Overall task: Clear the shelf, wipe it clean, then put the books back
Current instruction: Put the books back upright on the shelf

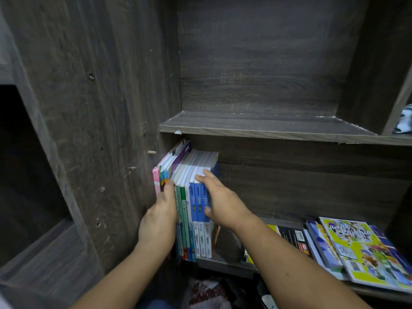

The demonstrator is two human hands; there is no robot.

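Observation:
A row of upright books (194,221) with blue, green and pink spines stands at the left end of the lower shelf (225,263), against the dark side panel. My left hand (161,216) lies along the left side of the row, fingers straight against the spines. My right hand (217,200) reaches over the right end of the row, its fingers on the top edges of the blue books and its thumb on a blue spine. The shelf above (267,128) is bare.
A pile of flat books with a yellow comic (361,248) on top lies at the right of the lower shelf. A white and blue object (404,121) sits at the far right. Patterned cloth (207,293) lies on the floor below. A dark opening (26,163) is on the left.

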